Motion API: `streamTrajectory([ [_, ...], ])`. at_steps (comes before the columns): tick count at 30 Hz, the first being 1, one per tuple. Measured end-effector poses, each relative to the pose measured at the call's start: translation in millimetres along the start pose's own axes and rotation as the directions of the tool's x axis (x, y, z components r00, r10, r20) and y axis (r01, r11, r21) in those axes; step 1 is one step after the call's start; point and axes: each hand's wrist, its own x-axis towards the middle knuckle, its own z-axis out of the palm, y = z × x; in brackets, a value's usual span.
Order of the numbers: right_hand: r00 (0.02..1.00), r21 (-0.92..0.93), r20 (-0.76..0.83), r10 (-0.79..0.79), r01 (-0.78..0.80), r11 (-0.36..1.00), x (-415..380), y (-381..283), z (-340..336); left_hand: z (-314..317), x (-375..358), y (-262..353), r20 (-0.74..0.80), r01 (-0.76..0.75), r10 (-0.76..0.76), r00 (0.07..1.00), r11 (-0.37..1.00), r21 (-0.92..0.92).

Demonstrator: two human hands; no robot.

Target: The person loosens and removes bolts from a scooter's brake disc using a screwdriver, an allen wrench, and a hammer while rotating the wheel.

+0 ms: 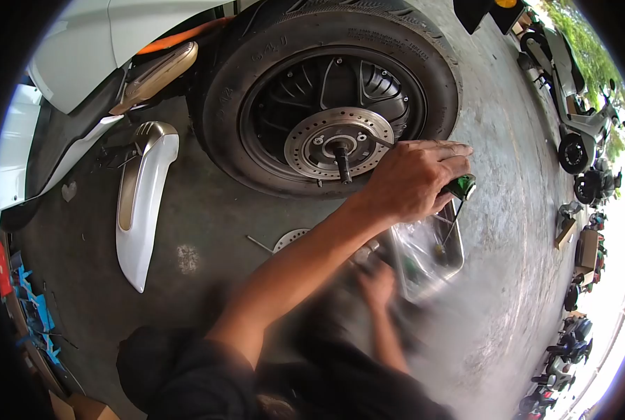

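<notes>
My left hand [419,175] is closed round a tool with a green and black grip [461,186]. One thin metal rod runs down from the grip, and a dark rod reaches from the fingers to the perforated brake disc [300,157] on the wheel [221,140]. A threaded axle [342,162] sticks out from the disc's centre. Below, my right hand [377,283] is smeared by motion beside a shiny tray [456,262] and a small metal piece [365,250]. Its fingers are too blurred to read. A loose perforated disc [288,239] lies partly behind my left forearm.
On the floor at left lies a white and bronze cover [144,203]. Scooter body panels [81,42] and a bronze-coloured part [155,77] stand at upper left. Blue items [39,311] are at the left edge. Parked scooters [568,98] and boxes [587,248] line the right side.
</notes>
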Motion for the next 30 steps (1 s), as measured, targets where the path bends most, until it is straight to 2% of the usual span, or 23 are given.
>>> streamTrajectory([
  [1, 1.000, 0.010, 0.003, 0.012, -0.012, 1.000, 2, 0, -2, -1, 1, 0, 0.034, 0.034, -0.032, 0.999, 0.998, -0.051],
  [3, 1.000, 0.007, -0.014, -0.019, 0.019, 1.000, 1, 6, 3, 1, 3, 3, -0.034, 0.010, -0.012, 0.999, 0.999, -0.036],
  [5, 1.000, 0.004, -0.011, -0.016, 0.016, 1.000, 1, 4, 2, 2, 0, 10, -0.004, 0.122, -0.122, 0.993, 0.992, 0.013],
  [6, 1.000, -0.001, -0.013, -0.019, 0.019, 1.000, 2, 4, 0, 5, 0, 11, -0.122, 0.099, -0.098, 0.988, 0.995, -0.005],
  [7, 1.000, 0.006, -0.010, -0.015, 0.015, 1.000, 4, 2, -1, 7, 1, 10, -0.126, 0.098, -0.098, 0.987, 0.995, -0.005],
  [9, 1.000, 0.022, 0.001, -0.003, 0.003, 1.000, 0, 0, -2, 8, 2, 7, -0.257, -0.012, 0.008, 0.966, 1.000, -0.014],
  [12, 1.000, 0.026, 0.005, -0.014, 0.014, 1.000, 2, -1, -6, 6, 4, 5, -0.279, -0.005, -0.013, 0.960, 0.998, -0.064],
  [22, 1.000, 0.016, -0.011, 0.004, -0.004, 1.000, 1, -3, -4, 9, -3, 2, -0.250, -0.035, 0.027, 0.968, 0.999, -0.026],
  [25, 1.000, 0.023, -0.022, -0.022, 0.022, 0.999, 1, 2, -2, 9, -4, 2, -0.293, -0.055, 0.035, 0.956, 0.997, -0.061],
  [28, 0.998, -0.020, -0.013, -0.055, 0.055, 0.998, 1, 10, 0, 5, -9, 1, -0.292, -0.070, 0.054, 0.955, 0.997, -0.043],
  [30, 0.978, 0.072, 0.013, -0.207, 0.206, 0.976, 2, 18, -8, 3, -14, 1, -0.192, -0.016, 0.005, 0.981, 0.998, -0.054],
])
